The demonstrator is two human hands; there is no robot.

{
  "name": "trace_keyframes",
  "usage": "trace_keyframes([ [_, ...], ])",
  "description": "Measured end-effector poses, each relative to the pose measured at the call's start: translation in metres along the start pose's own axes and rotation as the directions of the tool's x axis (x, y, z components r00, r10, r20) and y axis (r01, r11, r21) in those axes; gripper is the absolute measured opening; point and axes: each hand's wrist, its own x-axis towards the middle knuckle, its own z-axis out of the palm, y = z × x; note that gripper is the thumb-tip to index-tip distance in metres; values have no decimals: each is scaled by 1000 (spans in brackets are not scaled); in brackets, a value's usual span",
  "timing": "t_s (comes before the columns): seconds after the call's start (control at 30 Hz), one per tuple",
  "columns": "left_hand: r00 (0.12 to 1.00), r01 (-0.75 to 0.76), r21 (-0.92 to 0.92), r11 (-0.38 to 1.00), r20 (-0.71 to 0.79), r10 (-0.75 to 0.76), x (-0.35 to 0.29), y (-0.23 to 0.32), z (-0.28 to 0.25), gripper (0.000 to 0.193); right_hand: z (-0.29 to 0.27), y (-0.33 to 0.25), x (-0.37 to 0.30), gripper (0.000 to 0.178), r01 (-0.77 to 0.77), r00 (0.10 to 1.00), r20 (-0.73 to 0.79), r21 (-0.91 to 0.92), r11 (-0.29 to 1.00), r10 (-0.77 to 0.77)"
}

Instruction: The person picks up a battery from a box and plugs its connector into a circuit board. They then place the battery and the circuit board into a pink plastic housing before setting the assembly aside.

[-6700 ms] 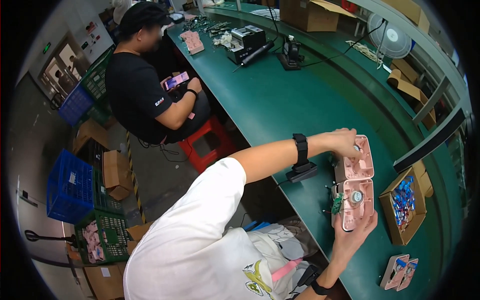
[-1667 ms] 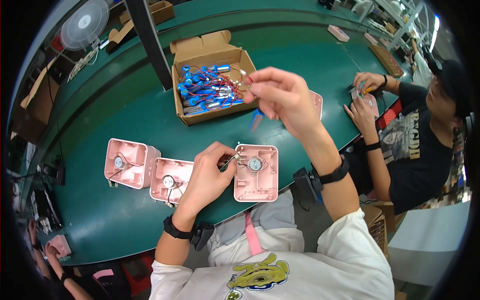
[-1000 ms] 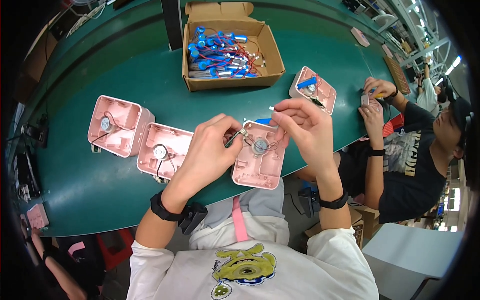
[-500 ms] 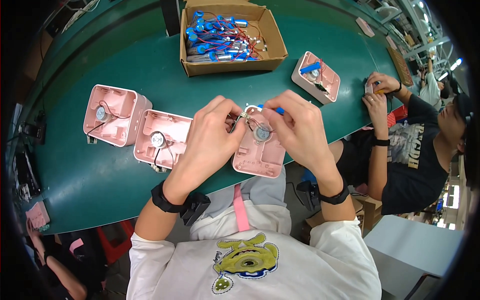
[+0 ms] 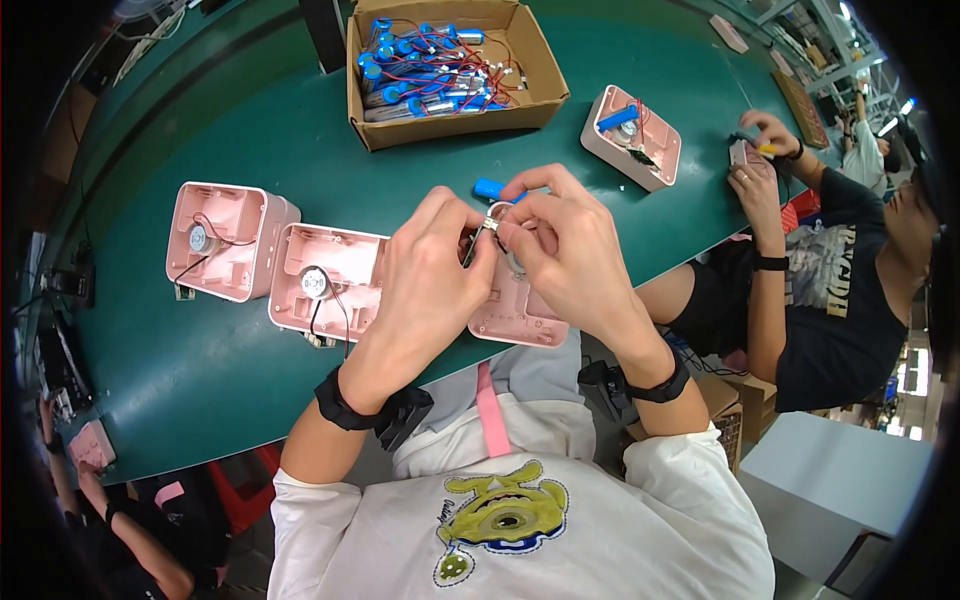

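A pink plastic housing point(image 5: 515, 322) lies near the table's front edge under my hands. Above it my left hand point(image 5: 425, 265) pinches a small dark circuit board point(image 5: 470, 250) with a pale connector point(image 5: 491, 223) at its top. The fingers of my right hand point(image 5: 572, 245) are closed at that connector, seemingly on a thin wire plug, which they mostly hide. Just beyond my fingers lies a blue cylindrical battery point(image 5: 490, 189). A round silver motor point(image 5: 515, 262) inside the housing is mostly covered by my right hand.
Two pink housings point(image 5: 215, 240) point(image 5: 325, 275) with motors sit at left. Another housing point(image 5: 632, 140) holding a battery stands at right. At the back is a cardboard box point(image 5: 455, 128) of wired blue batteries. A co-worker's hands point(image 5: 760, 165) work at the right; another person's hand point(image 5: 92, 482) is lower left.
My right hand has moved left and in, its fingertips now meeting the connector by my left hand. The blue battery shows farther left, and more of the housing's motor is covered.
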Motion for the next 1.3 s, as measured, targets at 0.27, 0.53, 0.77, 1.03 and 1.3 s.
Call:
trace_keyframes([
  [0.27,998,-68,37,997,-1,68,-4,1,0,11,16,-3,-6,3,20,998,-64,-19,1000,-22],
  [0.53,989,-146,43,988,0,146,1,-6,1,12,17,4,1,5,-29,998,-62,9,1000,30],
  [0.77,996,-26,-26,999,83,28,6,4,-11,15,-46,29,42,26,-43,987,151,-126,991,62],
  [1.03,964,84,-77,994,257,-61,6,7,-19,14,-21,43,74,31,-36,898,436,-72,997,64],
  [1.3,775,392,-48,919,556,-301,15,21,-43,17,-57,5,38,20,-1,927,372,-127,992,48],
])
